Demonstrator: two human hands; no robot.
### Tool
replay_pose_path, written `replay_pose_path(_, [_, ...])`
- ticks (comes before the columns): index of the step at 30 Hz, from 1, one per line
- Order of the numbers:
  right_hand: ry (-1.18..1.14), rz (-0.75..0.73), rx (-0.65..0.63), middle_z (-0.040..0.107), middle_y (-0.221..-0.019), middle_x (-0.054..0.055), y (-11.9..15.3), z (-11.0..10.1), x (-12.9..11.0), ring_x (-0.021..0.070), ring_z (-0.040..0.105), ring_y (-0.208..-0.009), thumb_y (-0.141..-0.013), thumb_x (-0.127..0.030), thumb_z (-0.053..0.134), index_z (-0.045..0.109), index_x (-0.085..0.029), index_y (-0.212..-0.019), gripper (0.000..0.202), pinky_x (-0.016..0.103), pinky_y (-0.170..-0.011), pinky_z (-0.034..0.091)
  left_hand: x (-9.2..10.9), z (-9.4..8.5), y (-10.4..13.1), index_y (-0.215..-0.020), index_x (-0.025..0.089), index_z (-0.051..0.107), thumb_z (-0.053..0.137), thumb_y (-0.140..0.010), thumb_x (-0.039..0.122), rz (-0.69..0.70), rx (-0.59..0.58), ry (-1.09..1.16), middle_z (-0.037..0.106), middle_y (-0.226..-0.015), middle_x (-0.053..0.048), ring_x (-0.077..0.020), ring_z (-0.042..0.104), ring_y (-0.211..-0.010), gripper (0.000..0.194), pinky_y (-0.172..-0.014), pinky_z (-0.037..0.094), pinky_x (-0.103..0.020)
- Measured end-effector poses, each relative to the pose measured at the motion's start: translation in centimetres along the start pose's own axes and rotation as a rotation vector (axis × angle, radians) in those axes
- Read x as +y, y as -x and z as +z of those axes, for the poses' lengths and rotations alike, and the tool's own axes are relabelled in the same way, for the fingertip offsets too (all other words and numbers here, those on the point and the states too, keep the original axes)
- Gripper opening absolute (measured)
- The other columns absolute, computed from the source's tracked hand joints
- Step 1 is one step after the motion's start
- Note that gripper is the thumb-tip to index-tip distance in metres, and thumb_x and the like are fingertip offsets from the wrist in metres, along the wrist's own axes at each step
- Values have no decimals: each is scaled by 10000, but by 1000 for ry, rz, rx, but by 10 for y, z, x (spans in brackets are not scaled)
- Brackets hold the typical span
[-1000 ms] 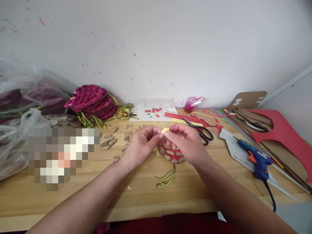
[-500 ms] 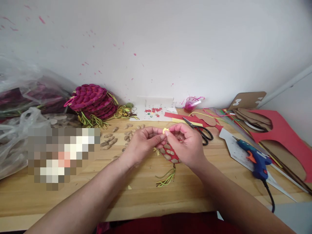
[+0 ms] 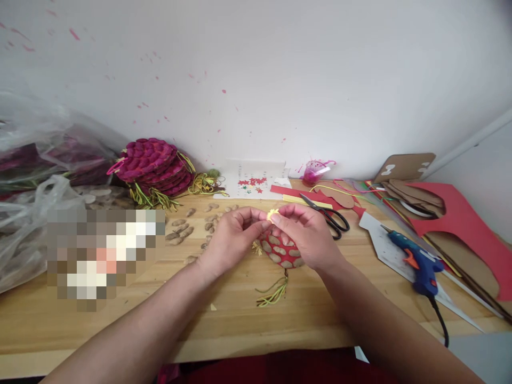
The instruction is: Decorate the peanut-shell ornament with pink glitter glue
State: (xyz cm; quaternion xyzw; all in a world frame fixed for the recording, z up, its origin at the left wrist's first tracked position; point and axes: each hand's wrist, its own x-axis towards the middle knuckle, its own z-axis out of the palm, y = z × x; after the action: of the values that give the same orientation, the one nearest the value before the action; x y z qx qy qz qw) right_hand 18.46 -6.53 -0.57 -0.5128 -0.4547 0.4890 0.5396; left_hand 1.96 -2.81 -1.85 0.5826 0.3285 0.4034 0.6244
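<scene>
Between the fingertips of my two hands is a small yellow fringed paper piece [image 3: 272, 214], like a tiny flower. My left hand [image 3: 236, 237] pinches in from the left side, and my right hand [image 3: 310, 234] has its thumb across the front of it. Below them on the table lies a red disc covered with peanuts [image 3: 282, 255], partly hidden by my hands. A yellow-green yarn tassel [image 3: 274, 294] hangs off its near edge. Yellow fringed scraps [image 3: 257, 248] show at the disc's left edge.
Loose peanuts [image 3: 182, 230] lie left of my hands. A stack of purple peanut discs [image 3: 154, 165] stands behind. Black-handled scissors [image 3: 334, 218], a blue glue gun [image 3: 424, 272] and red card offcuts [image 3: 472, 229] are on the right. Star stickers [image 3: 252, 182] lie at the back.
My hands stay around the yellow paper piece, with only slight finger movement. My right hand has shifted a little rightward, and more of the peanut disc shows.
</scene>
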Motion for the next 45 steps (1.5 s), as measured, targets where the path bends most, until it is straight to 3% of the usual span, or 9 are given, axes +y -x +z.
replay_pose_path(3, [-31,39,-13,658,-602,-31,0,-1,-1,63,510,-456,-713,-489,865,653,-196,-782,368,205,-436,420,1,0,0,-863,165,728,764,-846,373,34,2,-66,761,-793,-37,-146,678,-702,212,-683,541,-266])
replay_pose_path(15, [-19,-59,38,681,-672,-21,0,3,4,87,619,-561,-741,-442,858,678,-201,-807,308,211,-508,501,4,1,0,-854,160,695,795,-821,360,-2,18,-23,744,-755,-23,-137,691,-699,226,-682,547,-249])
replay_pose_path(20, [-29,-29,27,671,-641,-29,-2,2,7,55,531,-491,-771,-442,840,662,-188,-804,312,194,-472,440,0,1,-1,-860,159,687,727,-864,293,46,25,-66,754,-791,-34,-139,690,-709,140,-681,542,-252])
replay_pose_path(24, [-66,51,-7,698,-669,-7,-8,-2,11,60,533,-509,-746,-460,857,671,-178,-809,344,186,-459,403,-5,-1,-3,-926,168,683,705,-885,302,129,44,-192,762,-858,-44,-160,704,-775,142,-717,553,-273])
replay_pose_path(28, [-94,120,-5,689,-678,-5,-19,-10,9,84,563,-562,-658,-483,902,687,-181,-795,395,189,-457,385,-8,-3,-3,-970,190,676,642,-935,260,216,69,-489,760,-869,-25,-157,691,-760,85,-703,529,-272])
replay_pose_path(33, [159,112,-39,663,-649,-8,-53,-9,-12,98,570,-559,-701,-454,856,676,-183,-773,333,212,-477,394,-13,-1,1,-953,191,680,600,-960,207,371,-114,-820,755,-910,-44,-194,697,-832,83,-767,525,-308])
replay_pose_path(37, [609,172,-56,678,-691,-12,-99,11,-20,86,592,-580,-837,-318,733,686,-181,-841,145,199,-495,383,-16,-1,1,-979,177,669,553,-991,212,467,-242,-1009,753,-955,-64,-220,696,-893,122,-812,530,-327])
replay_pose_path(42, [860,182,-79,608,-557,-27,-149,43,-8,85,500,-500,-772,-274,797,716,-151,-741,151,226,-516,374,-18,-3,-1,-945,179,649,523,-1013,254,492,-248,-1137,752,-943,-69,-225,697,-885,162,-819,531,-340])
replay_pose_path(45, [997,176,-82,653,-597,-2,-169,58,-2,106,541,-539,-757,-292,808,743,-146,-745,160,241,-555,394,-19,-3,-2,-943,180,651,519,-1015,254,498,-245,-1179,748,-923,-69,-228,697,-872,167,-811,530,-346])
